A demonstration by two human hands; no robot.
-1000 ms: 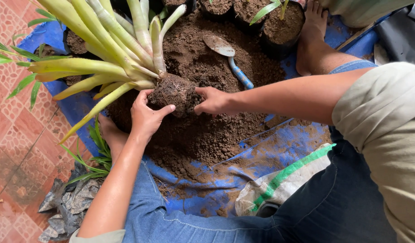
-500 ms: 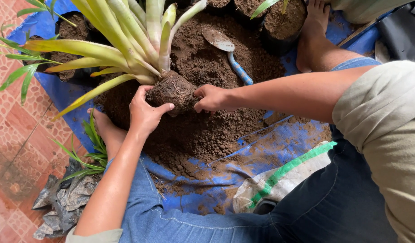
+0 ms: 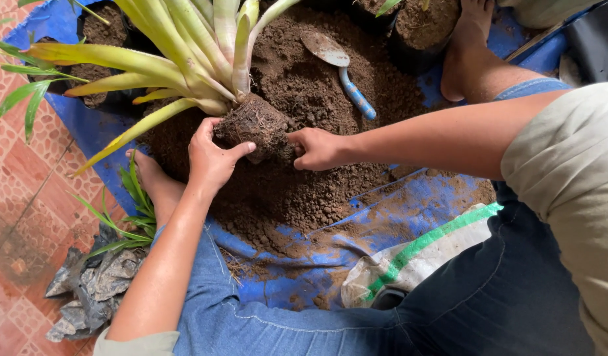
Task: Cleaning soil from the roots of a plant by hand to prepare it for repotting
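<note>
Root ball (image 3: 254, 125) gripped both hands; soil-filled pot (image 3: 423, 26) nearby.

A garden trowel (image 3: 338, 66) with a blue handle lies on the heap of brown soil (image 3: 304, 191), which spreads over a blue tarp (image 3: 409, 204). Dark pots of soil (image 3: 423, 26) stand at the far edge. A white sack with a green stripe (image 3: 416, 254) lies near the tarp's front. Crumpled grey plastic (image 3: 93, 290) sits on the red patterned floor tiles (image 3: 14, 198).
</note>
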